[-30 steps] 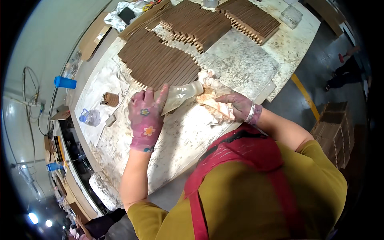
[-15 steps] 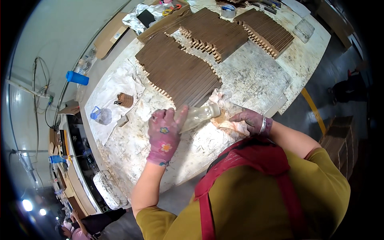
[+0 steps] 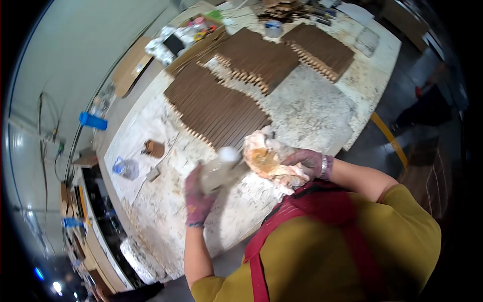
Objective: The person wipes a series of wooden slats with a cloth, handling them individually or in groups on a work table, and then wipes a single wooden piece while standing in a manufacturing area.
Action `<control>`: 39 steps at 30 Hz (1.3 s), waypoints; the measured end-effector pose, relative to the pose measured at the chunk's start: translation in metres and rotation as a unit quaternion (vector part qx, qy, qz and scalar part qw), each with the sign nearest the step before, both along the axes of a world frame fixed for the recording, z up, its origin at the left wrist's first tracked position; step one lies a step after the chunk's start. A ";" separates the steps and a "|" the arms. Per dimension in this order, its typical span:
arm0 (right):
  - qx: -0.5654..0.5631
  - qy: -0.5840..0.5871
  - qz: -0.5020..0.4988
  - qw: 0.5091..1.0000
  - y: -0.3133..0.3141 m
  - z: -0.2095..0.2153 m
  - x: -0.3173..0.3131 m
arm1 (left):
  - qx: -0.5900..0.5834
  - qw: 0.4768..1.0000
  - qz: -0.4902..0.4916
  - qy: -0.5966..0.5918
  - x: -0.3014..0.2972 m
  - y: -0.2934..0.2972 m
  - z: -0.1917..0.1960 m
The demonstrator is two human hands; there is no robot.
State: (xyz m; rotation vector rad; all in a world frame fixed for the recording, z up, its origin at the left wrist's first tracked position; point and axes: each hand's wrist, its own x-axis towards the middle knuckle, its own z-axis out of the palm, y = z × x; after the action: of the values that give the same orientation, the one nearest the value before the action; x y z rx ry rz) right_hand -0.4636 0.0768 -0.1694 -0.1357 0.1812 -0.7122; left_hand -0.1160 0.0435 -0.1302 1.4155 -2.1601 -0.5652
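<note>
Left hand (image 3: 198, 200): gloved, fingers curled round the bottle (image 3: 216, 177), gripping its body. Blurred; single fingers cannot be told apart. Right hand (image 3: 308, 162): gloved, fingers pressed together on the near right part of the rag (image 3: 269, 162), bunching it, thumb side up. Fingertips partly lost in the folds.

Bottle: cloudy, see-through, up and to the right of the left palm. Long axis looks foreshortened, slanting away from the body and a little rightward, so the pale cap (image 3: 229, 154) is at the far end. Left hand plainly the nearer; the right is apart from it, with the rag between.

Key relation: cap just beside the rag's left edge. Whether they touch cannot be told, given the blur. Rag's yellowish patch faces up, to the right of the cap and roughly level with it in view.

Outward: the nearest block of dark slats (image 3: 216, 103) lies just beyond cap and rag, its near corner close behind the cap. Height of bottle above table (image 3: 236, 214) unclear. Grey board (image 3: 309, 103) to the right of those slats, past the rag. Farther left, well apart from the left hand: small brown block (image 3: 154, 148), clear jug (image 3: 127, 169).
</note>
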 end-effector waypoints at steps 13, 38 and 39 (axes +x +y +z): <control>-0.027 0.060 -0.120 0.991 0.028 -0.001 -0.033 | -0.161 0.857 0.425 0.244 0.127 -0.079 -0.117; -0.017 0.037 -0.131 0.991 0.000 0.007 -0.167 | 0.339 0.866 -0.025 0.368 -0.315 0.009 -0.025; -0.003 0.032 -0.166 0.986 -0.001 0.017 -0.179 | 0.337 0.863 -0.046 0.373 -0.328 0.012 -0.033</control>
State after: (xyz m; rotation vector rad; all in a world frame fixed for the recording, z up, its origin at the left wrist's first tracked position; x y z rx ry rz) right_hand -0.6429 0.0762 -0.1525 -0.1367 0.2669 -1.0414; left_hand -0.4444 0.0554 -0.1627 1.0956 -1.4324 -1.7073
